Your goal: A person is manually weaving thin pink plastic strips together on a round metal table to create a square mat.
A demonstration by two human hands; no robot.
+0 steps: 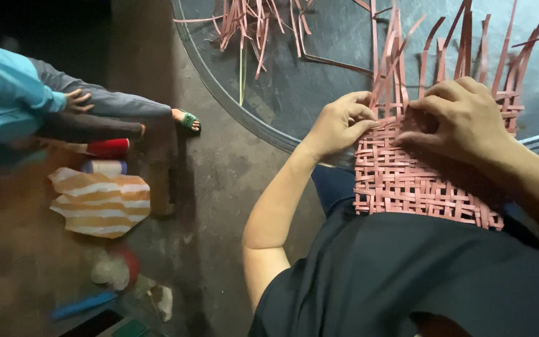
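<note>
A pink woven mat (pixel 407 184) of flat strips lies over my lap and the edge of a round dark tray (pixel 232 103). Loose strip ends (pixel 463 43) stand up from its far edge. My left hand (pixel 339 122) pinches strips at the mat's upper left corner. My right hand (pixel 456 118) presses down on the weave at the upper right, fingers curled over the strips.
More loose pink strips (pixel 251 22) lie on the tray's far side. At the left another person in blue top and grey trousers (pixel 104 103) sits on the floor. Beside them are a red can (pixel 108 147), a striped orange-white cloth (pixel 101 201) and small scattered items (pixel 116 268).
</note>
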